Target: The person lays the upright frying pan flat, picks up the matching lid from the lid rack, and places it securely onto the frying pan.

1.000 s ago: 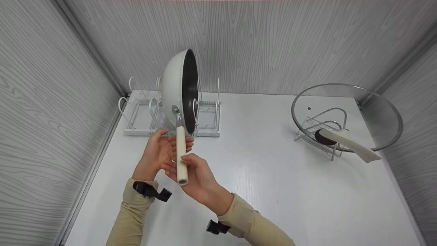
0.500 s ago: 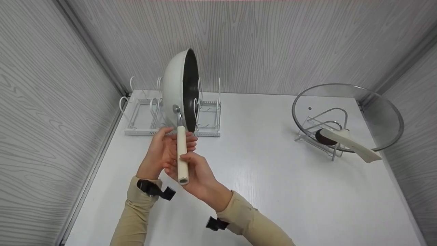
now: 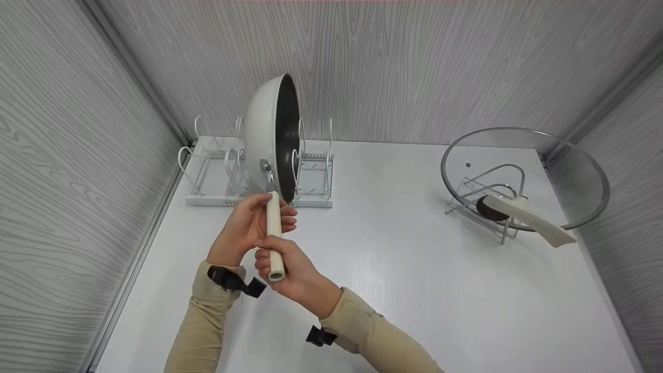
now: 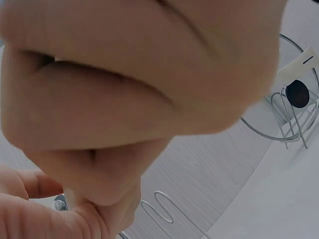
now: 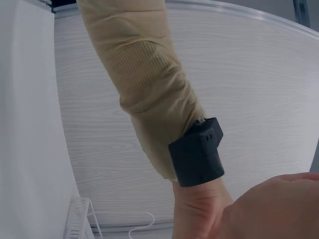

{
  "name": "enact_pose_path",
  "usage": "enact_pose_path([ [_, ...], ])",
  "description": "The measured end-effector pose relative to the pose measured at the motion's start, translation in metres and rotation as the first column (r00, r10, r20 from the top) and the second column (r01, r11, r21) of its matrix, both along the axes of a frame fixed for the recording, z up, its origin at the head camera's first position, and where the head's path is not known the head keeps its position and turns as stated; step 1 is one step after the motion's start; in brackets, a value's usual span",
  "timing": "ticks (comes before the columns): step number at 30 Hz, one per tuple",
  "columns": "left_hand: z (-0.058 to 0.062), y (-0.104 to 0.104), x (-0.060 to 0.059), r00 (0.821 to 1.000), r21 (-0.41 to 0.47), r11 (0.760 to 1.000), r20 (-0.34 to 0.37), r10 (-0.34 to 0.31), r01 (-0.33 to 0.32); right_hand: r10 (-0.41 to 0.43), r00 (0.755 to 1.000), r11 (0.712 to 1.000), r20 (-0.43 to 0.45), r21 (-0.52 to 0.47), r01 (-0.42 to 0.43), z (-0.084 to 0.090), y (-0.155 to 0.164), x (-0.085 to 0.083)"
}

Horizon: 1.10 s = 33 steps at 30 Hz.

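Pan (image 3: 260, 124) unmoved, on edge in the white rack (image 3: 212, 200). Right hand (image 3: 292, 269): fingers now curled round the lower handle (image 3: 274, 220), looser half a second ago. Left hand (image 3: 235, 233): thumb now on the handle's pan end, fingers behind, pinching it. Grey wood-grain walls (image 3: 393, 67) enclose a white table (image 3: 393, 248); glass lid (image 3: 575, 181) in wire stand (image 3: 503, 235), right.
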<state>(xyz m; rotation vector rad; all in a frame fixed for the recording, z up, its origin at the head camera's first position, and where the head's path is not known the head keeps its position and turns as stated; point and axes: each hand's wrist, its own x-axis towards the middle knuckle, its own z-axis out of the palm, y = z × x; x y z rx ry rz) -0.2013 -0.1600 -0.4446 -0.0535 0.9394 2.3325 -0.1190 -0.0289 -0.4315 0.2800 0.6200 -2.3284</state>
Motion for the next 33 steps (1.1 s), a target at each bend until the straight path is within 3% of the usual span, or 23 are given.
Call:
enact_pose_path([
  [5,0.006,-0.001,-0.005,0.997,-0.031,0.997,-0.001,-0.072,0.072,0.002,0.998,1.000,-0.069,0.025,0.000,0.000,-0.005,0.000],
  [8,0.009,0.000,-0.005,0.997,-0.097,0.992,-0.016,-0.080,0.079,-0.016,0.993,0.997,-0.115,0.075,0.025,0.001,-0.007,0.001],
  [13,0.012,0.006,-0.004,0.999,-0.220,0.975,-0.024,-0.037,0.030,-0.034,0.988,0.992,-0.148,0.119,0.051,0.002,-0.007,0.001],
  [17,0.015,0.012,-0.003,1.000,-0.264,0.964,-0.017,0.013,-0.017,-0.035,0.988,0.991,-0.152,0.121,0.054,0.004,-0.006,0.002],
  [23,0.018,0.017,0.000,0.999,-0.278,0.959,-0.014,0.048,-0.050,-0.021,0.986,0.992,-0.167,0.115,0.040,0.004,-0.003,0.003],
  [33,0.022,0.018,0.006,0.999,-0.275,0.960,-0.017,0.047,-0.050,0.000,0.980,0.993,-0.198,0.114,0.023,0.007,-0.001,0.008],
])
